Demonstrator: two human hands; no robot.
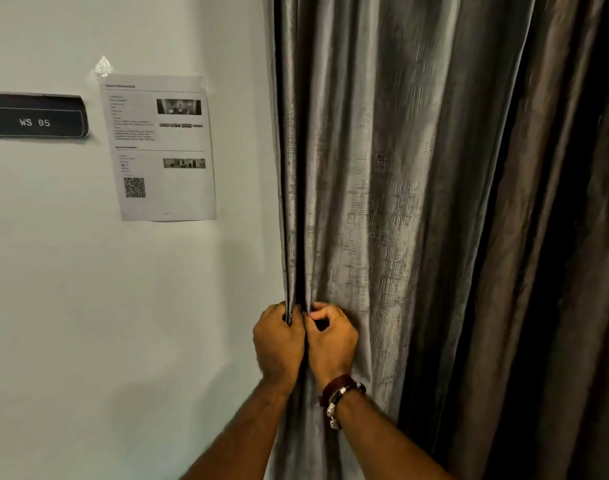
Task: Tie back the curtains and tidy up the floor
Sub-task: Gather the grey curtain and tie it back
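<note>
A pale, smooth wall (88,306) fills the left half of the view, and a heavy grey curtain (382,168) hangs in deep vertical folds over the right half, its sheen fading into near-black shadow toward the far right. The curtain's left edge lies just beside the wall and falls straight down past the bottom of the frame.

Both hands are side by side, touching each other, low at that left edge. The left hand (279,341) is closed in a fist around the outermost fold, knuckles toward the camera. The right hand (332,337) is curled on the next fold just to the right, fingers bent in against the cloth; how much fabric it actually pinches is hard to tell, since the fingertips are tucked under. A dark red bracelet (341,388) with a silver-coloured piece sits on the right wrist.

On the wall, well apart from the curtain, a printed sheet (161,147) is taped up, with small photos, lines of text too blurred to read, and a QR code near its lower left. Left of it, a dark nameplate (35,116) reads "WS 05". A scrap of clear tape (101,68) sits just above the sheet's upper left corner.
</note>
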